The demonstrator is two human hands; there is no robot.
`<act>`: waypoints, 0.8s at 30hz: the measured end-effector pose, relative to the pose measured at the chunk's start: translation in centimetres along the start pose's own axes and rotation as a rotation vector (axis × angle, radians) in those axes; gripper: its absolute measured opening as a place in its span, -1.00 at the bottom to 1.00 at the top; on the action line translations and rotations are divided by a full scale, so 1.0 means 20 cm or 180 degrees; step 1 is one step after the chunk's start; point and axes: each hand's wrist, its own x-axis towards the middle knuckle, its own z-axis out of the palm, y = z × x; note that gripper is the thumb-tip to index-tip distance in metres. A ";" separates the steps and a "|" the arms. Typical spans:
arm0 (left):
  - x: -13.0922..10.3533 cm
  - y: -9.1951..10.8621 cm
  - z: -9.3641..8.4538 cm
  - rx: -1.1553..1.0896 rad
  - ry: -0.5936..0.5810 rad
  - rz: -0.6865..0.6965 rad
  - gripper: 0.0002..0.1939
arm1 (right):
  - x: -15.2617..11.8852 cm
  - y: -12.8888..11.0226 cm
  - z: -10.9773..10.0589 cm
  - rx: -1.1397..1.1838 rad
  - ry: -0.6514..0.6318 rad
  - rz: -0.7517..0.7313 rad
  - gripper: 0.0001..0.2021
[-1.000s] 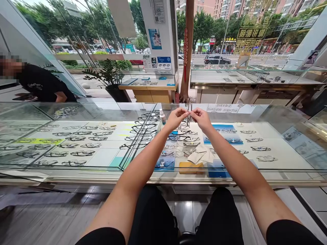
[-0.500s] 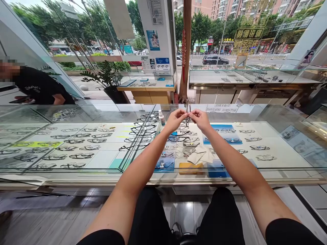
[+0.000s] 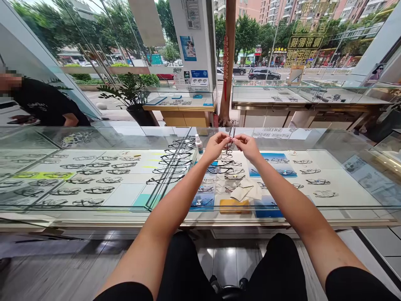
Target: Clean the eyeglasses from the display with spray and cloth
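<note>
Knees in black trousers (image 3: 283,263) sit close before the desk (image 3: 125,221), whose long front edge crosses below both forearms. Just past that edge lies a mustard case (image 3: 234,206), with pale cloths (image 3: 246,191) crumpled behind it. To the left of these, a column of dark spectacle frames (image 3: 171,171) runs away from the body; to the right, more frames lie over a blue panel (image 3: 271,171).

Farther out, over the back part of the desk, the left hand (image 3: 216,147) and right hand (image 3: 247,147) come together at a pair of glasses (image 3: 232,133). The fingers of each are nearly closed, thumb against fingertip, pinching thin parts of it from either side; exactly which part each one grips is too small to tell. The pair has just tipped from nearly upright to a slant, its top leaning right, which suggests that it is being turned or adjusted within the pinch. It is raised near the back edge, with frames below it. A white spray bottle (image 3: 199,145) stands just beside the left hand and limits sideways movement there; the nearest things toward the right are the low frames over the blue panel.

Beyond the desk are a potted plant (image 3: 139,113), a wooden post (image 3: 231,50) and another display case (image 3: 272,98). Off to the left, a person in a dark top (image 3: 50,100) bends forward, well apart from the two hands.
</note>
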 end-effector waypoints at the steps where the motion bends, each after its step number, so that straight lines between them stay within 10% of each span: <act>1: 0.00 0.00 0.00 -0.0006 -0.0006 0.0009 -0.44 | 0.00 0.01 0.00 -0.0059 0.0019 -0.0045 -0.36; 17: 0.00 -0.04 0.04 0.0203 0.0152 -0.0002 -0.64 | -0.02 0.01 -0.12 -0.1281 0.1385 -0.0512 -0.67; 24: -0.04 -0.03 0.06 0.0271 0.0160 0.0134 -0.61 | -0.04 0.06 -0.08 -0.1907 0.1278 -0.0943 -0.19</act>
